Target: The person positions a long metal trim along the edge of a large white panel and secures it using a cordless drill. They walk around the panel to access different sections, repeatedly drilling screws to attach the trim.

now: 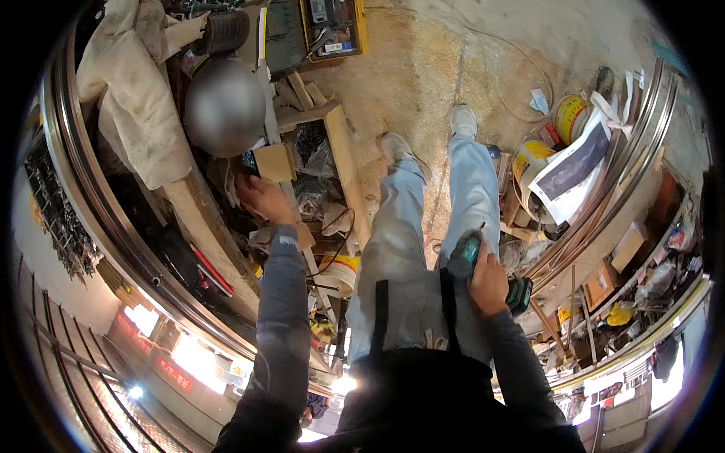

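A green and black cordless drill [465,255] is in my right hand [489,285], held in front of my right thigh. My fingers wrap round its grip, its bit points away from me, and its battery [519,294] sticks out to the right. My left hand [266,199] reaches out over the cluttered bench at the left, fingers stretched forward and apart. Close to its fingertips are a small brown cardboard box [275,162] and a small dark item that I cannot make out. Nothing shows plainly in that hand.
A wooden crate [341,155] with plastic bags stands left of my legs. Beyond it lies an open yellow-edged toolbox [332,29]. A pale cloth [136,98] drapes over the bench. To the right are buckets [571,118], a printed sheet [578,170] and long metal bars [630,177].
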Available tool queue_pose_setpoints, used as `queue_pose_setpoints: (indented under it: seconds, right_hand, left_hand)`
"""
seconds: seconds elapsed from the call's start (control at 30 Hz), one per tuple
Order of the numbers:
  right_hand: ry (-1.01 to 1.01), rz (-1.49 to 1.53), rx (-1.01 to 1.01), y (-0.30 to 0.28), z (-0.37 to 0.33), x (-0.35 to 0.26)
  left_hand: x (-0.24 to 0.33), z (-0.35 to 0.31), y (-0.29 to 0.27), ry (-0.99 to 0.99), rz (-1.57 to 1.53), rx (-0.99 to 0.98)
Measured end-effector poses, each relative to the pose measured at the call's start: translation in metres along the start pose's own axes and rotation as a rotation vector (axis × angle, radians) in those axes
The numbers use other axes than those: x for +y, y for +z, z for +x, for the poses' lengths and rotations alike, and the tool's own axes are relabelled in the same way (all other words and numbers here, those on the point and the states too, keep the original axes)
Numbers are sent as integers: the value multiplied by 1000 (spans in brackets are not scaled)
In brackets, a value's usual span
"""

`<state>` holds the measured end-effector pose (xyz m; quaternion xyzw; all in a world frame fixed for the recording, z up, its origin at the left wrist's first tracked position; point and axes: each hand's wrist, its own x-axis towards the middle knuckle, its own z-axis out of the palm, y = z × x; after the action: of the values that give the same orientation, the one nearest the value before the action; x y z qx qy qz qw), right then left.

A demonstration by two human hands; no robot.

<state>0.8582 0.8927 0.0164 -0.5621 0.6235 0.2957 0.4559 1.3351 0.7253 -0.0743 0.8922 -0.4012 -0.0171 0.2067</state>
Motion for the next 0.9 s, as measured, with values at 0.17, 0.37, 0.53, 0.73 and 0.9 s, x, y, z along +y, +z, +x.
queue_pose_setpoints:
  seconds: [0.17, 0.37, 0.53, 0.73, 0.9]
  right_hand:
    - [6, -191, -8, 12, 2, -2]
    - [-47, -292, 107, 47, 12, 14]
    - [39, -292, 106, 38, 0, 17]
    - [-68, -422, -25, 66, 61, 43]
    - [30, -106, 60, 9, 51, 36]
  left_hand:
    - [-75, 81, 56, -194, 219, -229]
    - [-108, 84, 107, -31, 317, -462]
    - [-88, 48, 181, -72, 294, -501]
    - [-42, 36, 167, -120, 259, -383]
    - [-42, 25, 145, -122, 221, -350]
